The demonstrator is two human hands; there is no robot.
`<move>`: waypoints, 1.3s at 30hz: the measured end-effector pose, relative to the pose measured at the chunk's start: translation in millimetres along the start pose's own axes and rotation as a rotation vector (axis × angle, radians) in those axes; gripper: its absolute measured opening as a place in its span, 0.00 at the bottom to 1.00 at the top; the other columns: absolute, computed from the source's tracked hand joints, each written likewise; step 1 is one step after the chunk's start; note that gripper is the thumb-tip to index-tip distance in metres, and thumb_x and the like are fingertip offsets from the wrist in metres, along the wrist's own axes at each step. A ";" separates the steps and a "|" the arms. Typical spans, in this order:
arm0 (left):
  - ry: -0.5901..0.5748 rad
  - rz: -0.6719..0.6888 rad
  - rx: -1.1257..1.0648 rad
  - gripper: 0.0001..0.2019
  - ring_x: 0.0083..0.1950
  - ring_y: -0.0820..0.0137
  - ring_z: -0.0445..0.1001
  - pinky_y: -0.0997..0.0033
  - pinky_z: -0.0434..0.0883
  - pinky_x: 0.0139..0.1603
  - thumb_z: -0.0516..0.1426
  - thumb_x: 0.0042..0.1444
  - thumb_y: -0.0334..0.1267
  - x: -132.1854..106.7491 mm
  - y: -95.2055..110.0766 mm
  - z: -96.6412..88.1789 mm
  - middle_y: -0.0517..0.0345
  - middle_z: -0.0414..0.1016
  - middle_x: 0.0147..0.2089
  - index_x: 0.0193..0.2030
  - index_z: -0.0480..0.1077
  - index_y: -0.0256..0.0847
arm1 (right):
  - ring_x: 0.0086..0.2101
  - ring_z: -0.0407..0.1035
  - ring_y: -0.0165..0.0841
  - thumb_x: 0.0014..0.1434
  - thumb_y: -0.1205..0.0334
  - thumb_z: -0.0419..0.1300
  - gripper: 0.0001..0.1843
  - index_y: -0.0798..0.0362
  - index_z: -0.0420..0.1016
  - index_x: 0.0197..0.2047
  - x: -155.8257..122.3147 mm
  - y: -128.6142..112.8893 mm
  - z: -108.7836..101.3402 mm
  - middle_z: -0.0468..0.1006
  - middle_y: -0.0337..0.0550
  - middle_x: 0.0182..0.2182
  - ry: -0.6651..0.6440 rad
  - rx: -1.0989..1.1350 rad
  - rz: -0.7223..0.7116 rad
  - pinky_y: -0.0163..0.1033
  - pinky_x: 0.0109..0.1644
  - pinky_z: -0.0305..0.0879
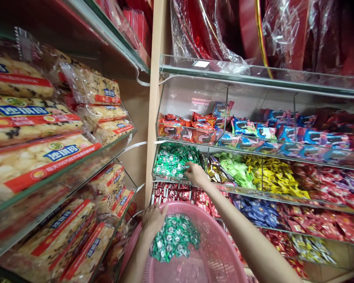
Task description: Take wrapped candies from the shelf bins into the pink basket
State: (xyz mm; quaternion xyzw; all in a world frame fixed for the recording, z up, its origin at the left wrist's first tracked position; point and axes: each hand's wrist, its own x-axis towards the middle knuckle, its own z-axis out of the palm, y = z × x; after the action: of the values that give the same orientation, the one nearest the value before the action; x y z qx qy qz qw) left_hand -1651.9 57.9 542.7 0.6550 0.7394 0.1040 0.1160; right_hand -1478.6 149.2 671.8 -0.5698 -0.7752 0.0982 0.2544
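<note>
My left hand (153,221) is wrapped over the left rim of a pink plastic basket (224,232). Inside the basket lies a pile of green-wrapped candies (177,237), with part of the mesh bottom bare. My right hand (197,175) reaches to the front of a clear shelf bin filled with the same green-wrapped candies (175,157). Its fingers are curled together at the right part of that heap. Whatever they may hold is too small to make out.
Packaged puffed-rice bars (47,153) fill slanted glass shelves on the left. A wooden post (153,106) divides the units. Right of the green bin are light green (236,169) and yellow candies (274,177). Above, a glass ledge (253,76) carries plastic-wrapped red items.
</note>
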 end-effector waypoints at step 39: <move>-0.082 0.044 0.029 0.27 0.50 0.60 0.70 0.62 0.64 0.48 0.33 0.62 0.49 -3.6 2.0 -7.9 0.43 0.73 0.47 0.55 0.64 0.40 | 0.26 0.62 0.29 0.47 0.75 0.49 0.14 0.56 0.66 0.38 -100.9 10.1 142.7 0.67 0.36 0.24 -0.032 0.487 -0.082 0.33 0.30 0.59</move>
State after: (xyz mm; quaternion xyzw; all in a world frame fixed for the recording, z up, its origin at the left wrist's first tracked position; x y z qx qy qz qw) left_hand -1652.1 54.6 551.0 0.6764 0.7209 0.0689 0.1344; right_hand -1520.1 78.0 517.4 -0.4583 -0.7551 0.2807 0.3755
